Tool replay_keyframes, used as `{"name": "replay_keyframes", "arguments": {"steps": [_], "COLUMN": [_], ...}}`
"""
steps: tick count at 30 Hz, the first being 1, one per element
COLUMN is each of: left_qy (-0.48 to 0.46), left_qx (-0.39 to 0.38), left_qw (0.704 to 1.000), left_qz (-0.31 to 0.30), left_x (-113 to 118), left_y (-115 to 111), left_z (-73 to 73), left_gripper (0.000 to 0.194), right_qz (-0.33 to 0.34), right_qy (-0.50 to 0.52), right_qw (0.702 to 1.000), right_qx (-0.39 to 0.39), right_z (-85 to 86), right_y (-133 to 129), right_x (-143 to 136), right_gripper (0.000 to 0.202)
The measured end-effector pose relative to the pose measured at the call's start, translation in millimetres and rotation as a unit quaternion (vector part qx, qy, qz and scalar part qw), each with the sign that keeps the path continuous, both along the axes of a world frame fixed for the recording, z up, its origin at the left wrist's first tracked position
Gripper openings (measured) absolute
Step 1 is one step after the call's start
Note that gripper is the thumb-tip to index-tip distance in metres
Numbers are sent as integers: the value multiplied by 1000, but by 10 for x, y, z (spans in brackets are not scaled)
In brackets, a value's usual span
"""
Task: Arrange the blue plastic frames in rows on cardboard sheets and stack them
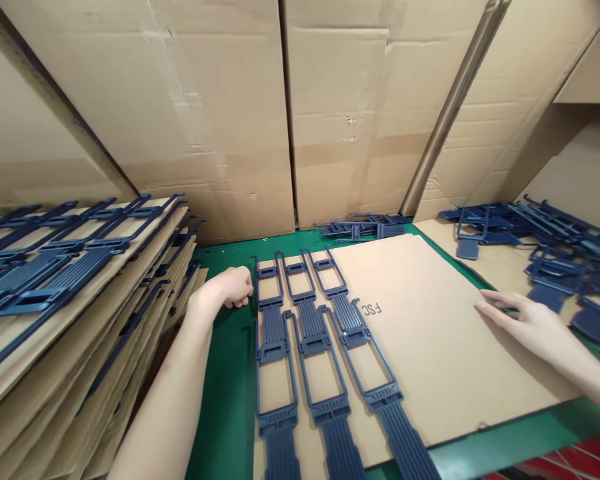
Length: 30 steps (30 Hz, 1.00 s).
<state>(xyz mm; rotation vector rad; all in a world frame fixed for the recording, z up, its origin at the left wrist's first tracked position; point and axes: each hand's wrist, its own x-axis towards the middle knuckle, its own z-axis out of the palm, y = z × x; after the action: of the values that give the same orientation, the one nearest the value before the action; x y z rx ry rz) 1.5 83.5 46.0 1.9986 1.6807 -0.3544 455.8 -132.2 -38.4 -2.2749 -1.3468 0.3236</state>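
A flat cardboard sheet [430, 353] lies before me, with two rows of dark blue plastic frames with ribbed tails on its left half. At the sheet's left edge is my left hand [235, 287], fingers curled in and close to the upper left plastic frame [269, 283]. Whether anything is in those fingers is hidden. My right hand [525, 323] is at the right edge of the sheet, thumb and fingers stretched out and apart, with no plastic frame in it. Printed letters show on the bare cardboard between the frames and that hand.
To the left rises a tall stack of cardboard sheets [130, 320] layered with blue frames. A loose heap of blue frames [545, 247] lies on cardboard at right, and a smaller pile [363, 227] sits behind the sheet. Large cardboard boxes [205, 120] wall off the green table [220, 373].
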Motion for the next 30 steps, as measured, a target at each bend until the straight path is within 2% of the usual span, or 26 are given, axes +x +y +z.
{"name": "replay_keyframes", "arguments": {"steps": [4, 10, 13, 16, 20, 24, 26, 27, 30], "left_qy": [-38, -52, -42, -21, 30, 37, 3, -22, -83], "left_qx": [-17, -16, -15, -4, 77, 174, 215, 245, 317], "left_qw": [999, 998, 998, 998, 994, 984, 973, 961, 924], "left_qz": [20, 44, 53, 67, 70, 6, -82, -123, -199], "left_x": [-35, -131, -171, -216, -196, 19, 163, 230, 382], "left_y": [10, 55, 77, 93, 63, -125, -261, -328, -491], "left_z": [-35, -33, -43, -18, 100, 243, 293, 312, 354], "left_gripper": [17, 18, 16, 10, 13, 23, 26, 27, 30], "right_qz": [-12, 27, 25, 54, 169, 258, 266, 246, 198], "right_qy": [21, 75, 88, 48, -53, -137, -188, -215, -227], "right_qw": [999, 997, 996, 997, 980, 952, 943, 945, 954], "right_qx": [35, 15, -7, -8, 86, 94, 64, 35, 13], "right_z": [-1, 16, 61, 125, 263, 437, 484, 489, 426], "right_y": [36, 19, 32, 166, 657, 1457, 1866, 2047, 2439], "right_x": [-123, -247, -203, -95, -110, -404, -537, -579, -605], "right_gripper": [41, 43, 47, 46, 43, 43, 40, 39, 39]}}
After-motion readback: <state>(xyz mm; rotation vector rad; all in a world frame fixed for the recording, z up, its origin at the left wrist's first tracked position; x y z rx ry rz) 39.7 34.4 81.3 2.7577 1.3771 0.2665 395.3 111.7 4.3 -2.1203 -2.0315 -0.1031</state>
